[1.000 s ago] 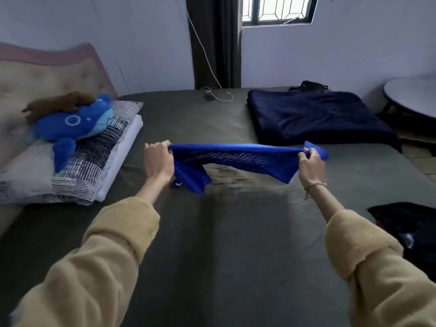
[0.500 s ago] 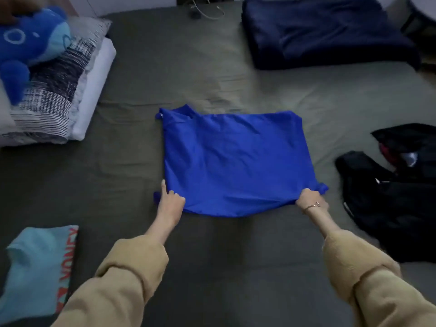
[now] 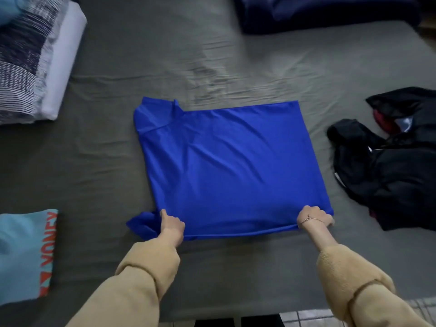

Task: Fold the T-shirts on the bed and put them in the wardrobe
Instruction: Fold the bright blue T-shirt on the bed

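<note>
The blue T-shirt [image 3: 226,161] is spread flat on the bed [image 3: 118,67]; its near edge is pinched by the left hand [image 3: 172,226] at 7 o'clock and the right hand [image 3: 315,218] at 5 o'clock, each grip closed on cloth.

Dim, flat indoor light; soft shadows; motion blur smears edges; wide-angle bending.

Blue T-shirt [image 3: 231,161]: thin synthetic-looking knit, smooth, slight sheen, soft creases. Bed sheet [image 3: 141,67]: grey-green woven cloth, matt, wrinkled esp. above the shirt. Sleeves [image 3: 146,279]: tan fleece, fuzzy, matt. Bracelet [image 3: 311,219] on right wrist: thin metal chain, faint glint. Light blue shirt [image 3: 21,256]: smooth cloth w/ flat red-orange print. Black garment [image 3: 389,175]: dark cloth, partly puffy, low shine. Pillow [image 3: 21,67]: cloth cover w/ striped print, matt; white cloth layer under it. Floor tiles [image 3: 313,318]: hard, pale, w/ dark joints.
</note>
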`<move>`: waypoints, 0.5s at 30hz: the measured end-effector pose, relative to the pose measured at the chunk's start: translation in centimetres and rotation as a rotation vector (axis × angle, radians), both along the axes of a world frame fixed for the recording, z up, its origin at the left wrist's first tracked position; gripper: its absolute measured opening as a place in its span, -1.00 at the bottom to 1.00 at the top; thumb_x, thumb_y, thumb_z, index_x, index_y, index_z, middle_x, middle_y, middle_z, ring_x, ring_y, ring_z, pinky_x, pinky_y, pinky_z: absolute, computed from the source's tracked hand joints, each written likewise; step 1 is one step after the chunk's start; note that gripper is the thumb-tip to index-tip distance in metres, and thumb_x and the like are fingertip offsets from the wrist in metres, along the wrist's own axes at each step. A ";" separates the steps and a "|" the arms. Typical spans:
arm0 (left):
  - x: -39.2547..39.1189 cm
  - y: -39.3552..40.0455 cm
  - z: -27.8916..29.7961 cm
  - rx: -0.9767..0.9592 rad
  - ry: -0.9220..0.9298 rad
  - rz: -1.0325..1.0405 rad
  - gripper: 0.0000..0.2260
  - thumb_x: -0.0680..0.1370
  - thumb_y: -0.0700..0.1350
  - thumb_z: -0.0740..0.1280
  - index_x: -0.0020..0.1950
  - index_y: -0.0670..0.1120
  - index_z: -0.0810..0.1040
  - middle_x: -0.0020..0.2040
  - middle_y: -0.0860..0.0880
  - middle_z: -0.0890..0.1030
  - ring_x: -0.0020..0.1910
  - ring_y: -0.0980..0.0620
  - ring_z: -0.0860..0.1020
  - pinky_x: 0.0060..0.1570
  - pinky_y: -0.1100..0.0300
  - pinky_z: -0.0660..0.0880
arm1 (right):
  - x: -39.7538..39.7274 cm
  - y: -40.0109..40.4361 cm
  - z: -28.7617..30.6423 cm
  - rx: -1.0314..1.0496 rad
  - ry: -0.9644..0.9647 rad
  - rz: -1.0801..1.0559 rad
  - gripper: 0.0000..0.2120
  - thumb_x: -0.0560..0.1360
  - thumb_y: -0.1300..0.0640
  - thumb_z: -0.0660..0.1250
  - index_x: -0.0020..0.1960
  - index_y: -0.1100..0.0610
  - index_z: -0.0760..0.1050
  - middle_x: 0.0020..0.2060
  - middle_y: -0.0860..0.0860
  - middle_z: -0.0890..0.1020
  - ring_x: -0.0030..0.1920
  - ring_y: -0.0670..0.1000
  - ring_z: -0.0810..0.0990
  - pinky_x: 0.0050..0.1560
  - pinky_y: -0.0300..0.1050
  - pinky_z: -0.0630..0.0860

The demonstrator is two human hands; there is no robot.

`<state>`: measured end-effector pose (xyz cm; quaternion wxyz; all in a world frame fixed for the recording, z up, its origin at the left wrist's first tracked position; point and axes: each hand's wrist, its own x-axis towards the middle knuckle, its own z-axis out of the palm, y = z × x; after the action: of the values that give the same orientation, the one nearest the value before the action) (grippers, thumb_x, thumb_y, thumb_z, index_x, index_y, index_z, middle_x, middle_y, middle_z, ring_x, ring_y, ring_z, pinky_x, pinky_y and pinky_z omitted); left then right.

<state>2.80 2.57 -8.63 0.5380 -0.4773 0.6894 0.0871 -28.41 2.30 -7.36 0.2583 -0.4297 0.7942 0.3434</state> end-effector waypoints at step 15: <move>-4.5 -0.4 -1.4 -0.035 0.569 0.440 -0.87 0.51 -0.20 0.12 -0.12 -0.09 0.45 -0.05 -0.07 0.57 -0.16 -0.07 0.44 -0.17 0.14 0.34 | -1.9 1.6 -1.5 -0.242 -0.035 0.080 -0.86 0.51 0.25 0.17 0.01 0.12 0.47 -0.15 0.01 0.49 -0.20 0.02 0.44 -0.18 -0.21 0.30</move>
<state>-1.73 2.13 -10.05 0.2845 -0.5801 0.6937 0.3182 -30.33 3.92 -8.85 0.2046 -0.4952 0.8072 0.2476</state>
